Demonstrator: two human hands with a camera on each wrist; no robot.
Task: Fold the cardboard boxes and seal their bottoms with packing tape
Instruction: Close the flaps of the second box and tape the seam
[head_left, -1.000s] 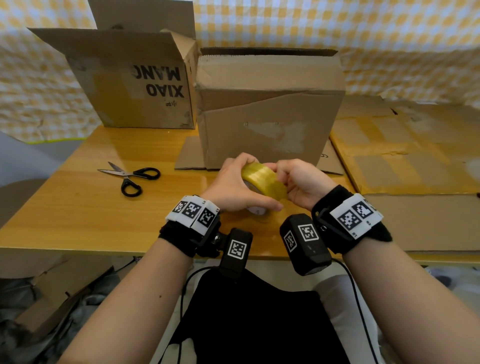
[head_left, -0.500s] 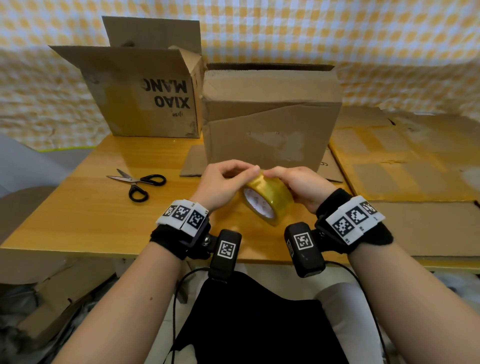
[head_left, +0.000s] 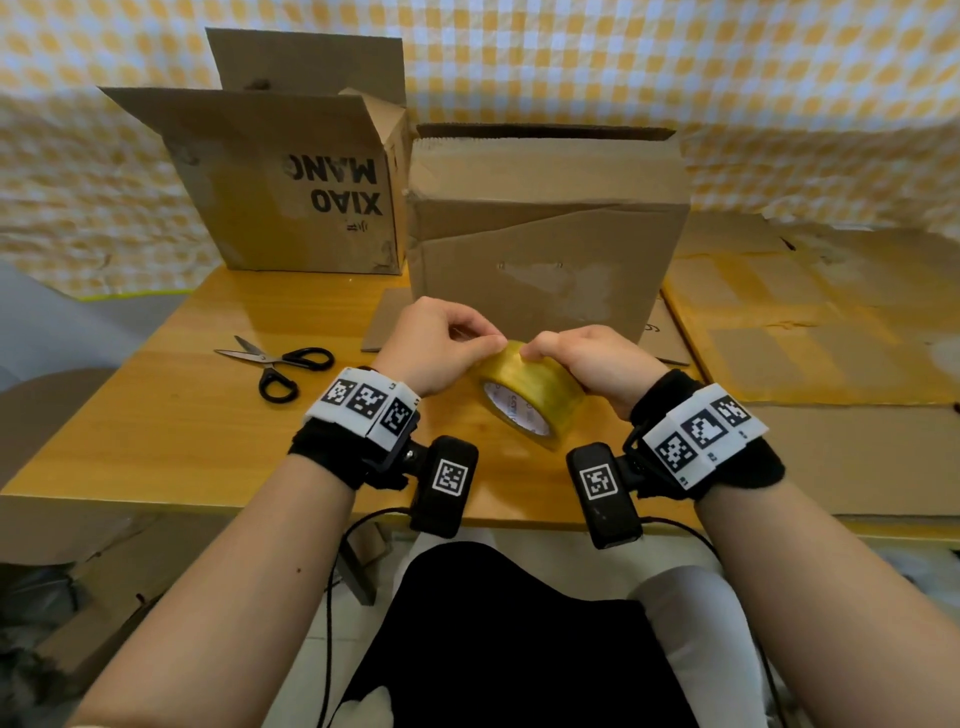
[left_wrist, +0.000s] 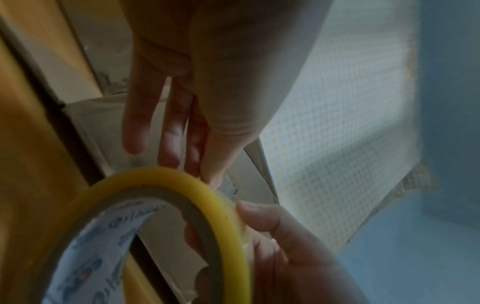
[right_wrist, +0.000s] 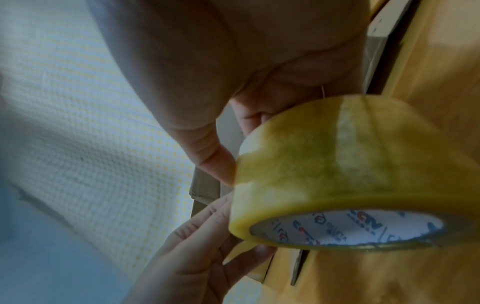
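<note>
A roll of yellowish packing tape (head_left: 530, 387) is held above the table's front edge, its white printed core facing me. My left hand (head_left: 488, 343) pinches at the top of the roll with thumb and forefinger. My right hand (head_left: 537, 354) grips the roll from the right, fingers curled over its top. The right wrist view shows the roll (right_wrist: 337, 160) close up, thumb (right_wrist: 213, 162) pressed on its side. Its rim (left_wrist: 228, 205) fills the left wrist view. A plain cardboard box (head_left: 545, 234) stands upright just behind the hands. A box printed XIAO MANG (head_left: 291, 176) stands at the back left, flaps open.
Black-handled scissors (head_left: 280, 364) lie on the wooden table (head_left: 156, 415) to the left. Flattened cardboard sheets (head_left: 810, 312) cover the table's right side. A checked cloth (head_left: 571, 62) hangs behind the boxes. More cardboard lies on the floor at lower left.
The roll has turned from edge-on to tilted with its core facing me. My left fingertips have come to pinch at its top, and my right hand has shifted over the roll.
</note>
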